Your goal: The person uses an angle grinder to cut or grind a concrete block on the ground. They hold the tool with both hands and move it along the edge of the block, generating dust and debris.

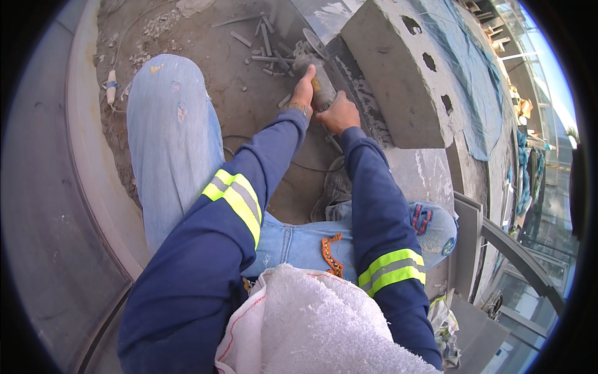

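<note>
Both my hands are wrapped round a dusty angle grinder (323, 93). My left hand (303, 91) grips it near the head, thumb along the body; a gold-coloured band circles that wrist. Closed round the rear of the body is my right hand (340, 115). The grinder's thin disc (316, 43) stands at the far end, close to the edge of a grey slab (349, 75). I cannot tell whether the disc touches it. Below the hands a dark cable (308, 167) curves over the dusty floor.
Narrow cut strips (266, 40) lie scattered beyond the grinder. A concrete block (395, 81) with three holes stands at right, beside a blue cloth (476, 81). At left are a white cable connector (112, 87) and a metal ledge (87, 137). A white towel (324, 324) covers my lap.
</note>
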A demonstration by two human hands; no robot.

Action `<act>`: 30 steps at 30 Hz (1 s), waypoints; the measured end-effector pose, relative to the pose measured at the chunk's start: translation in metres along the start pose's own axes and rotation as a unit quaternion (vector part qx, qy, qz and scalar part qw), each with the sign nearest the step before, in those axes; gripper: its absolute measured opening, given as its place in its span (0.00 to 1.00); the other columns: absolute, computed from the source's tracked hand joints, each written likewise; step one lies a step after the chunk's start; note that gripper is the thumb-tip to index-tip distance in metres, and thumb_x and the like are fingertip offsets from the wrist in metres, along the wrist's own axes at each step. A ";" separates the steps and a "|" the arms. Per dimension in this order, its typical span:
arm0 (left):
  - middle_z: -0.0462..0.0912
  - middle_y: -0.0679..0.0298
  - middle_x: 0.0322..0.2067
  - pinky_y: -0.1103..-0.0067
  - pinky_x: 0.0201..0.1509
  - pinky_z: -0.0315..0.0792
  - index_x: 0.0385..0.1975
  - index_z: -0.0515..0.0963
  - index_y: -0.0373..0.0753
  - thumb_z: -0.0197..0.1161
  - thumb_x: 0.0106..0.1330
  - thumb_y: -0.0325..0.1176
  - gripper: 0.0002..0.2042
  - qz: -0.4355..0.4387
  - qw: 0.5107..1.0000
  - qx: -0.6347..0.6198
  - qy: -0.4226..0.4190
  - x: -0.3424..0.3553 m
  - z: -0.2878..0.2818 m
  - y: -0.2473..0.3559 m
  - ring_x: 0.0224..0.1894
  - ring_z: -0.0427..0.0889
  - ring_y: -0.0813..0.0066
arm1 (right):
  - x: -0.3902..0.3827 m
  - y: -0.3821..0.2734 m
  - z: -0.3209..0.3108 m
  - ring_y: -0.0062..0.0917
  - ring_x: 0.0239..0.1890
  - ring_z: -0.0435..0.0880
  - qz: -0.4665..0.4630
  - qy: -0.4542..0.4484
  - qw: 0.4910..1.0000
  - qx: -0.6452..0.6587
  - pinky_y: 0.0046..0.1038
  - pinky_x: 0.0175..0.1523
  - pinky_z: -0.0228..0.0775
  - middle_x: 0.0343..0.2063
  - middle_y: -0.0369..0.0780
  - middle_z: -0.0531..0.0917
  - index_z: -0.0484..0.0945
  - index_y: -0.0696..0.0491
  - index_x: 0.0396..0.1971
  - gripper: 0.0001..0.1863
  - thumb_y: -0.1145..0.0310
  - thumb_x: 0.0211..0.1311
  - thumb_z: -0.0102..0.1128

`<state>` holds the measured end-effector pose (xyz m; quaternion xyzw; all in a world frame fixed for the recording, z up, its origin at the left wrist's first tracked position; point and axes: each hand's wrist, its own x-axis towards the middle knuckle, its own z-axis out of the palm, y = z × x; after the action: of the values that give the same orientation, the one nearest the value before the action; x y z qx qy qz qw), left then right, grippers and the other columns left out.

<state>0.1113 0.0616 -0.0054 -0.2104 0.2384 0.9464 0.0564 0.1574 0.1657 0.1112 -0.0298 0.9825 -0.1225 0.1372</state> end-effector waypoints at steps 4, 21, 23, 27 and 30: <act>0.74 0.55 0.64 0.68 0.69 0.65 0.68 0.68 0.31 0.60 0.70 0.61 0.39 0.011 1.000 0.007 0.008 0.006 -0.008 0.006 0.63 0.73 0.62 | 0.000 -0.008 0.000 0.51 0.51 0.86 -0.011 0.001 1.000 0.003 0.42 0.58 0.78 0.45 0.60 0.85 0.72 0.65 0.53 0.41 0.57 0.39 0.79; 0.83 0.57 0.51 0.62 0.62 0.74 0.56 0.77 0.38 0.59 0.72 0.59 0.28 -0.014 0.998 0.010 0.053 0.020 -0.015 0.004 0.52 0.83 0.60 | 0.008 -0.010 0.003 0.53 0.48 0.86 -0.022 -0.002 1.000 -0.002 0.43 0.55 0.79 0.42 0.61 0.85 0.71 0.66 0.51 0.41 0.56 0.40 0.79; 0.83 0.57 0.51 0.63 0.62 0.74 0.56 0.77 0.38 0.59 0.73 0.59 0.28 -0.013 0.997 0.018 0.074 0.021 -0.015 0.005 0.52 0.82 0.60 | 0.012 -0.013 0.003 0.53 0.48 0.86 -0.023 -0.002 1.000 -0.007 0.43 0.55 0.79 0.42 0.61 0.85 0.71 0.66 0.51 0.41 0.55 0.41 0.79; 0.69 0.53 0.69 0.67 0.75 0.57 0.71 0.65 0.30 0.59 0.69 0.65 0.44 -0.018 0.999 0.023 0.026 0.008 -0.001 0.007 0.69 0.68 0.61 | 0.015 -0.006 0.003 0.54 0.48 0.86 -0.015 0.000 1.000 -0.010 0.43 0.55 0.78 0.42 0.61 0.85 0.71 0.66 0.50 0.40 0.55 0.42 0.78; 0.70 0.53 0.68 0.67 0.74 0.59 0.71 0.65 0.30 0.59 0.69 0.64 0.43 -0.026 0.999 0.013 0.028 0.010 -0.006 0.011 0.68 0.68 0.61 | 0.015 -0.013 0.003 0.54 0.48 0.86 -0.013 -0.004 1.000 -0.002 0.44 0.56 0.78 0.42 0.61 0.85 0.71 0.66 0.50 0.40 0.55 0.42 0.78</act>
<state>0.1022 0.0495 -0.0094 -0.2420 0.2463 0.9353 0.0771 0.1438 0.1511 0.1077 -0.0435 0.9817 -0.1221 0.1397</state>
